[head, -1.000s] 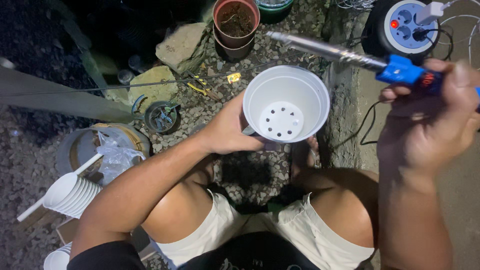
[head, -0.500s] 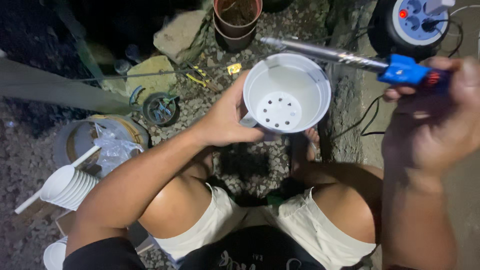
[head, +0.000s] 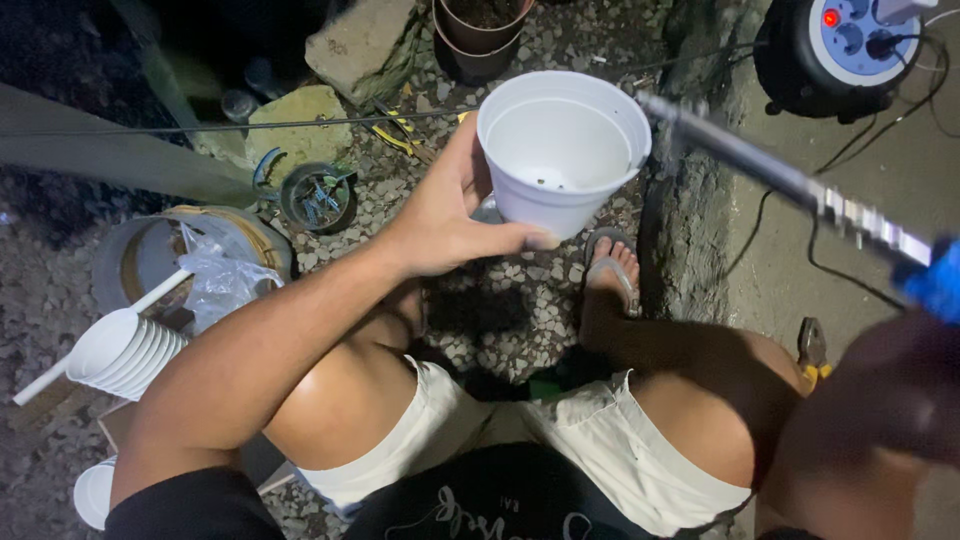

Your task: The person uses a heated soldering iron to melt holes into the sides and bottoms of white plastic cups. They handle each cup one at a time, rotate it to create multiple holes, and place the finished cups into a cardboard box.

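The left hand (head: 450, 215) is gripping a white plastic pot (head: 562, 150) by its side wall, with the thumb lying along the lower edge and the fingers wrapped around the far side. The pot is being held in the air above the gravel ground (head: 520, 310), tilted so that its open mouth is facing the camera, and small dark holes are showing in its bottom. The right hand (head: 890, 395) is appearing as a dark blur at the right edge of the view; whether it is closed on anything cannot be told. A long metal tool (head: 790, 185) with a blue handle part (head: 935, 280) is reaching from that side, and its tip is lying just beside the rim of the pot. The person is squatting, with one sandalled foot (head: 610, 265) resting on the gravel below the pot. A stack of white pots (head: 125, 350) is lying near the left edge of the ground, and a brown pot (head: 480, 30) is standing at the top edge. A round power cord reel (head: 850, 45) is sitting in the top right corner.
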